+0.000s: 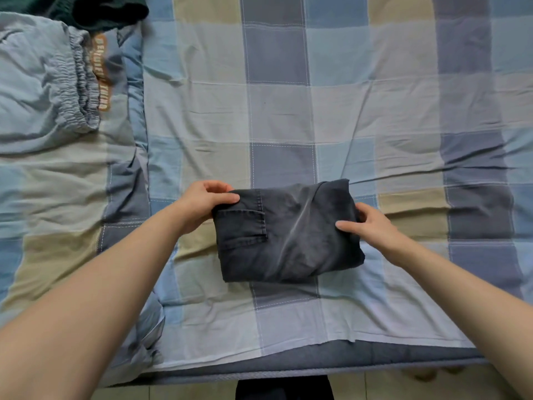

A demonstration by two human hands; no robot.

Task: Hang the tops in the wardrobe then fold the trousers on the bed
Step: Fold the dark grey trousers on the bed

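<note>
I see my left hand (202, 206) and right hand (372, 223) each gripping one side of the folded dark trousers (288, 235), which lie on the bed (375, 111).

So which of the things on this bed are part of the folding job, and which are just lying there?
Part of the job:
- dark grey trousers, folded into a bundle
- left hand and right hand, each gripping a side of it
- light blue trousers with an elastic waist, probably next

Just lying about:
- dark green garment
- checked bedsheet
</note>
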